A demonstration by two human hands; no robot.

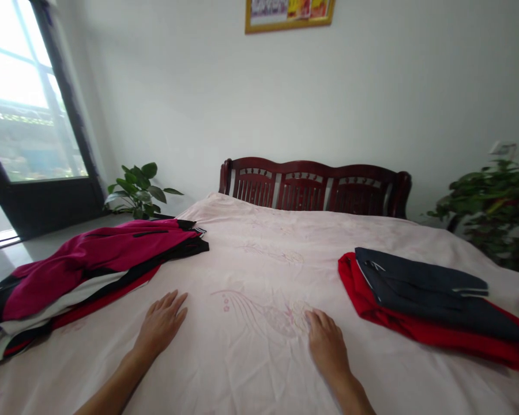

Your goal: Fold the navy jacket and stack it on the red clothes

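Palm down on a pale pink, flower-patterned cloth (242, 369), my left hand (163, 320) lies with its fingers stretched out and nothing in it. My right hand (327, 341) also rests on this cloth, fingers loosely extended beside a printed flower, holding nothing. Left of my left hand is a loose pile of clothes, with a magenta garment (90, 251) on top of white, black and red ones. To the right of my right hand, a folded dark blue garment (419, 282) lies on a folded red garment (393, 328).
Beyond the cloth's far edge stands a dark red wooden chair back or bench back (303, 184) against the wall. Leafy plants are at the back left (138, 187) and far right (497, 202). A glazed door (34, 115) is at the left, and a framed picture (289, 26) hangs above.
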